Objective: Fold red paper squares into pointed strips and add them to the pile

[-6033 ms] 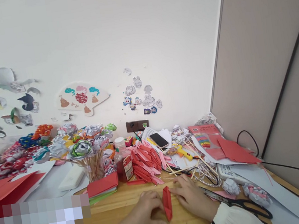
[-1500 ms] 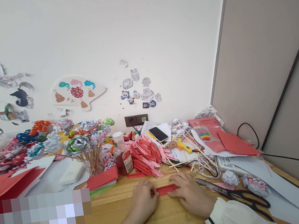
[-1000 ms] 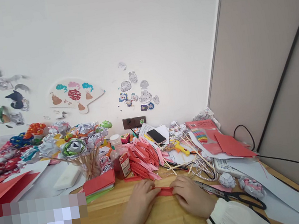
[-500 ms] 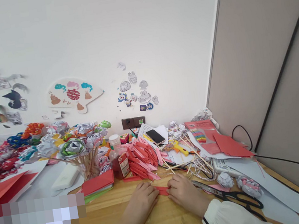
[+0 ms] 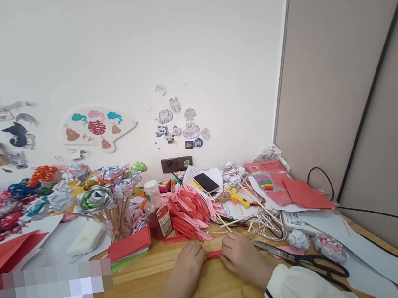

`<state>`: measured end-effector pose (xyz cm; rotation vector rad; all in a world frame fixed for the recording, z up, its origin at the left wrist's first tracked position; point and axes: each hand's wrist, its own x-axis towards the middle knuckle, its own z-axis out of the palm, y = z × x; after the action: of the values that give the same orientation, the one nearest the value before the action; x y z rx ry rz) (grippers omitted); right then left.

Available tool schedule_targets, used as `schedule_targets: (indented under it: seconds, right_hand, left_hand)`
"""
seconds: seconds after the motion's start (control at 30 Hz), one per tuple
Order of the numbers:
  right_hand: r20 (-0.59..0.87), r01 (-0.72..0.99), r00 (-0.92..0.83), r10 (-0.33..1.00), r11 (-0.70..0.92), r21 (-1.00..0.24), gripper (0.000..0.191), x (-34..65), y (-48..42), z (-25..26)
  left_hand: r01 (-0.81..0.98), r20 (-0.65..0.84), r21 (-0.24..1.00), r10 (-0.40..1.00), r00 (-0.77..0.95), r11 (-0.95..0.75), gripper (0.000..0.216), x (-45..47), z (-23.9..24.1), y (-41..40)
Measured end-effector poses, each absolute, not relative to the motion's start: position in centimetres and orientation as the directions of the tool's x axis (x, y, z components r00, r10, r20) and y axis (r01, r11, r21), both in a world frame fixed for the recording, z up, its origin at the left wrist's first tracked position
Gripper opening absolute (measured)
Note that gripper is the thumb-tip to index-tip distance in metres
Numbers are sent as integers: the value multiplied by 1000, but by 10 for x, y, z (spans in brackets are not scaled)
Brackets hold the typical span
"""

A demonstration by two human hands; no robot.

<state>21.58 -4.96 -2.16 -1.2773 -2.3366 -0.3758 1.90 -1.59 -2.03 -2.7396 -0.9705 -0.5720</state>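
A narrow folded strip of red paper (image 5: 214,254) lies on the wooden table between my two hands. Its left end is under the fingers of my left hand (image 5: 191,263); its right end is under the fingers of my right hand (image 5: 239,257). Both hands are closed with curled fingers pressing the strip to the tabletop, and the fingertips are partly hidden. Just behind them sits a pile of folded red and pink paper strips (image 5: 189,209). Black-handled scissors (image 5: 303,257) lie to the right of my right hand.
A sauce bottle (image 5: 158,216), a stack of red paper (image 5: 129,245) and a bunch of paper flowers (image 5: 98,197) stand to the left. Behind are a phone (image 5: 206,182) and a yellow glue gun (image 5: 239,197). Bead strings (image 5: 269,225) and crumpled paper balls (image 5: 298,239) lie right.
The red strip looks narrower and straighter between the hands. My left hand has shifted slightly left, and my right hand's fingers have moved a little. The view has shifted slightly.
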Motion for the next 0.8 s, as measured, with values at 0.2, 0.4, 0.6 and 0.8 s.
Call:
schedule_targets:
  seconds: [0.2,0.4,0.6,0.8]
  right_hand:
    - [424,871,-179,887,344,-351,12,213,-46,-21]
    - [398,888,-130,908,285,-361,12,211,-48,-18]
    - [392,914,-125,911,260,-313,11,207,-52,-17]
    - [452,907,-178,874,324,-268,10,203,-50,-21]
  left_hand:
    - [760,276,83,748,604,-645,22,22,-10,-17]
    - [824,193,116,826,530,-555,23,26,3,-22]
    - [882,164,41,874,457,-469,22,25,11,-23]
    - [669,202,11,657,727,-743,29,32,-7,-39]
